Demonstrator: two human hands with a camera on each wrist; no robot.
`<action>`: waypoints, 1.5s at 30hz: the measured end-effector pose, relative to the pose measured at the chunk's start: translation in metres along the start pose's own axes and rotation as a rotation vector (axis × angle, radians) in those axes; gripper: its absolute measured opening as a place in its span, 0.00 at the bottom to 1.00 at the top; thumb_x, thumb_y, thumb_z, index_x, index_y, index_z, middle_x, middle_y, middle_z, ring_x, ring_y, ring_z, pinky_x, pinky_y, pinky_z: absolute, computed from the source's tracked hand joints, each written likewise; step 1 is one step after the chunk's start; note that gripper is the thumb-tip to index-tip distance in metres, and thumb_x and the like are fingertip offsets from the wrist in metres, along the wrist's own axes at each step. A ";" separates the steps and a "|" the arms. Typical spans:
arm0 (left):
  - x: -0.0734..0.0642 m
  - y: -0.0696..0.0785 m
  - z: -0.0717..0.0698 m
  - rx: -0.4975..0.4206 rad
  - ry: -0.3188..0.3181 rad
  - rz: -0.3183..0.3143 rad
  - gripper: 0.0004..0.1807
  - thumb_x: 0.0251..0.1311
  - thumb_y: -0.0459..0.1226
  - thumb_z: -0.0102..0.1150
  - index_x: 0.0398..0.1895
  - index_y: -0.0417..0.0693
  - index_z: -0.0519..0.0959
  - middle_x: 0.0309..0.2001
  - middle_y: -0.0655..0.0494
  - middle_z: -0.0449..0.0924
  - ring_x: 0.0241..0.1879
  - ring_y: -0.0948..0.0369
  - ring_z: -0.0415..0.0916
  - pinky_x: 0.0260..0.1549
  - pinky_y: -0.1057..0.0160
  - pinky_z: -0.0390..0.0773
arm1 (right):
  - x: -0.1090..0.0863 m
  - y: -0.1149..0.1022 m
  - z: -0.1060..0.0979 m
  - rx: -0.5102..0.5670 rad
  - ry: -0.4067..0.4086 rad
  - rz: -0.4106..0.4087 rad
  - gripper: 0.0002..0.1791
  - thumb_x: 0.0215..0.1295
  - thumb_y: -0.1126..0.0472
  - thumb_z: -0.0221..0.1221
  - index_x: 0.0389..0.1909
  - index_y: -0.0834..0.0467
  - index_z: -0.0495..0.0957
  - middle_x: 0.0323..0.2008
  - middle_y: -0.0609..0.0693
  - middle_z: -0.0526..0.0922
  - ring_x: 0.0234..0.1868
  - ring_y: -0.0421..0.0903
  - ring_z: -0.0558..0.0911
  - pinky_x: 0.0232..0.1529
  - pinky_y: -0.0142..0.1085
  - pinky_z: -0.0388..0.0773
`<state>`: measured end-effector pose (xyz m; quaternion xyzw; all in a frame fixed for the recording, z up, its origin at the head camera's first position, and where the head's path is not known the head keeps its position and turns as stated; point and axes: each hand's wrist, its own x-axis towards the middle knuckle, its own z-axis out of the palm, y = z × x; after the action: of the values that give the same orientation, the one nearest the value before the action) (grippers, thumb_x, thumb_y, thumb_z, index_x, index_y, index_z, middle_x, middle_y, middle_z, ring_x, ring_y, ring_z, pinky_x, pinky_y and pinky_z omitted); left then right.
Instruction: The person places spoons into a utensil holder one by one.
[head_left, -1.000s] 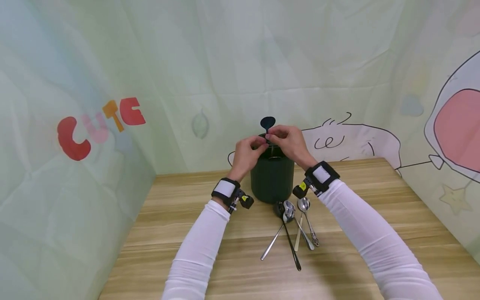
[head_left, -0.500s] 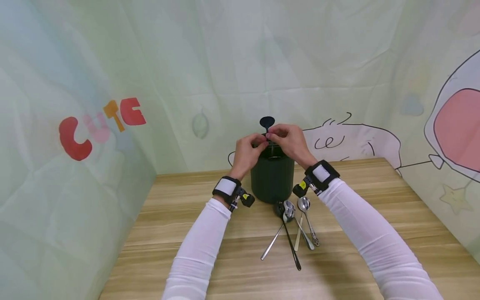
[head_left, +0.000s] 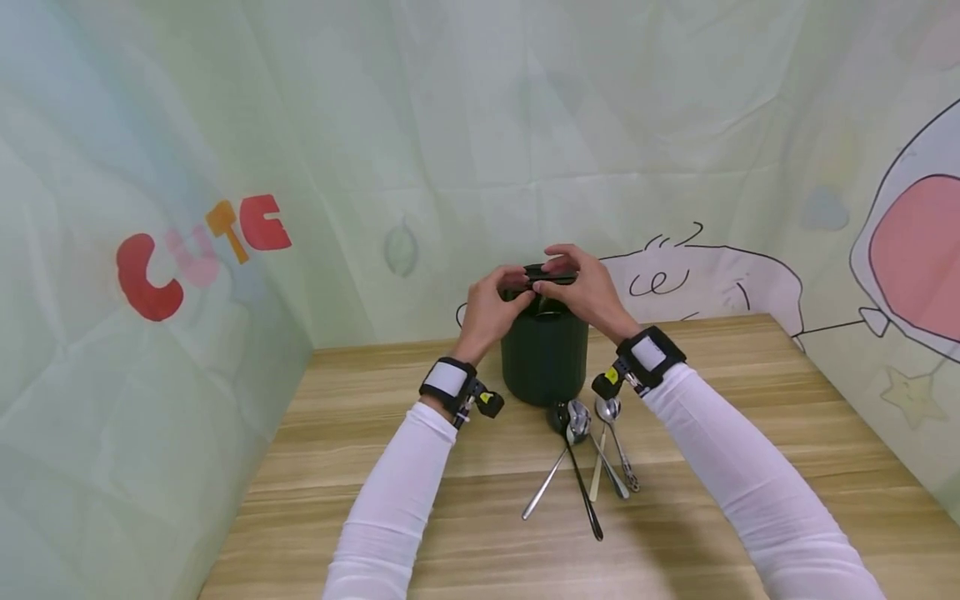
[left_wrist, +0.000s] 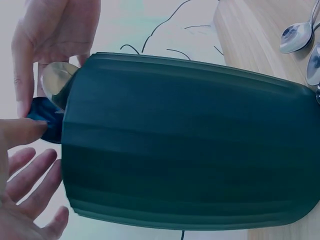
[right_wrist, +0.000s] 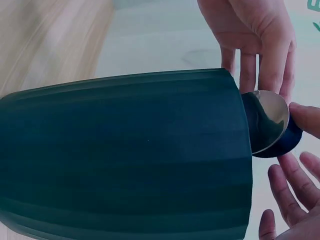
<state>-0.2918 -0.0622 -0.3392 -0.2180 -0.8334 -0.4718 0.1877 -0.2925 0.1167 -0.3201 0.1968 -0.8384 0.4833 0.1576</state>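
A dark ribbed container (head_left: pixel 543 358) stands upright at the back of the table. At its mouth, the wrist views show a dark blue spoon (left_wrist: pixel 45 107), bowl up with its handle hidden inside. Beside it pokes out a silver spoon bowl (right_wrist: pixel 272 106). My left hand (head_left: pixel 491 308) is over the left side of the rim, its thumb on the blue bowl and its other fingers spread loosely. Opposite it, my right hand (head_left: pixel 588 290) has its thumb at the bowl's edge, with fingers apart. Both thumb tips lie close together in the head view.
In front of the container lie a black spoon (head_left: pixel 577 479) and silver spoons (head_left: pixel 618 442), some crossing one another, plus a cream-coloured handle (head_left: pixel 597 475). Printed fabric (head_left: pixel 420 167) hangs as walls behind and beside the wooden table (head_left: pixel 315 467).
The dark spoon has gone down from well above the rim into the container. My right fingers, pinching its neck before, have spread apart; my left hand has barely moved.
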 end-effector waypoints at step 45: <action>-0.161 0.025 0.025 0.417 -0.286 0.164 0.47 0.51 0.60 0.58 0.71 0.60 0.49 0.71 0.51 0.45 0.67 0.45 0.42 0.59 0.36 0.51 | -0.192 0.021 0.004 -0.419 -0.150 -0.148 0.54 0.42 0.31 0.63 0.69 0.48 0.53 0.69 0.58 0.52 0.68 0.59 0.46 0.57 0.69 0.46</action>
<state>-0.1469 -0.0592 -0.4171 -0.3060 -0.9103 -0.2374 0.1465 -0.1359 0.1573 -0.4250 0.2561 -0.9130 0.2697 0.1674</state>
